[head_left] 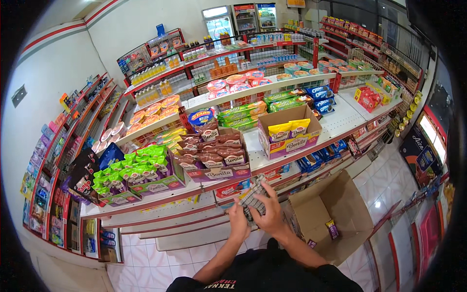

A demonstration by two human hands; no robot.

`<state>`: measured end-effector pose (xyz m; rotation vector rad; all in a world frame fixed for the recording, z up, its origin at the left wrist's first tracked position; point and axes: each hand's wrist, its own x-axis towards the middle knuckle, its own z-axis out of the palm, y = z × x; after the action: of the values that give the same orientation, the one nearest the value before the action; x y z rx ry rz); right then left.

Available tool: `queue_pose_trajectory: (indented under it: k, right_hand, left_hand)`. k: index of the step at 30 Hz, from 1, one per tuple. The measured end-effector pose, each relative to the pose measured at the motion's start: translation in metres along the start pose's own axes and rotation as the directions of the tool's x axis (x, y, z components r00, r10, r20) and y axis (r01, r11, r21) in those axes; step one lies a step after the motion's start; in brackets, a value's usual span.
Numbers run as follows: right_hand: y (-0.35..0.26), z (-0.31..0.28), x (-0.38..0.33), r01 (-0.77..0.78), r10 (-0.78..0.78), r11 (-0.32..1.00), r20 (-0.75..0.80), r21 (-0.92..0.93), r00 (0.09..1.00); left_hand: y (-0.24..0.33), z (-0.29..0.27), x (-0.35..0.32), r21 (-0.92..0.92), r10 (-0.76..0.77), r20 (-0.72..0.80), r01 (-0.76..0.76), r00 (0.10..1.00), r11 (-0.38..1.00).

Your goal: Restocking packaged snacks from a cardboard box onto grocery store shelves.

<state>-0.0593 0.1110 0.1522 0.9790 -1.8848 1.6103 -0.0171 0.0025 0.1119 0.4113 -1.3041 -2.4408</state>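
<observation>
Both hands are together in front of the shelf edge, closed on a grey checked cloth (258, 187). My left hand (238, 220) grips its near left side, and my right hand (270, 213) has its fingers bent over the right side. A bit of yellow shows at the cloth's left edge; I cannot make out what it is. Beyond the hands, on the shelf top, stands an open display box (287, 148) with two yellow snack packets (290, 129). To its left, another display box (218, 173) is full of brown packets (209, 160).
A large open cardboard carton (351, 204) stands at my right, with a purple packet (332, 229) and a smaller one inside. Boxes of green packets (138, 170) line the shelf's left end. Biscuit packs (243, 113) and lidded cups (236, 80) sit behind. White tiles (170, 260) cover the floor.
</observation>
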Motion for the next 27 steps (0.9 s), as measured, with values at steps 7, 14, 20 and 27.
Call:
queue_pose_trajectory:
  k: [7,14,20,27]
  right_hand:
    - [-0.007,0.013,-0.038,0.083,-0.069,0.992,0.142,-0.100,0.988]
    - [-0.029,0.015,-0.045,-0.477,0.433,0.872,0.277,0.111,0.858]
    - [-0.054,0.023,-0.041,-0.324,0.241,0.936,0.420,0.139,0.875]
    - [-0.034,0.005,-0.054,-0.306,0.329,0.941,0.186,-0.144,0.926]
  left_hand:
    - [0.051,-0.005,-0.007,-0.148,0.081,-0.168,-0.107,0.982,0.983]
    - [0.051,-0.047,-0.014,-0.214,0.122,-0.197,-0.165,0.973,0.963]
    - [0.053,-0.052,-0.016,-0.087,0.222,-0.085,-0.230,0.971,0.969]
    - [0.046,-0.038,-0.032,0.124,0.210,-0.162,-0.192,0.964,0.974]
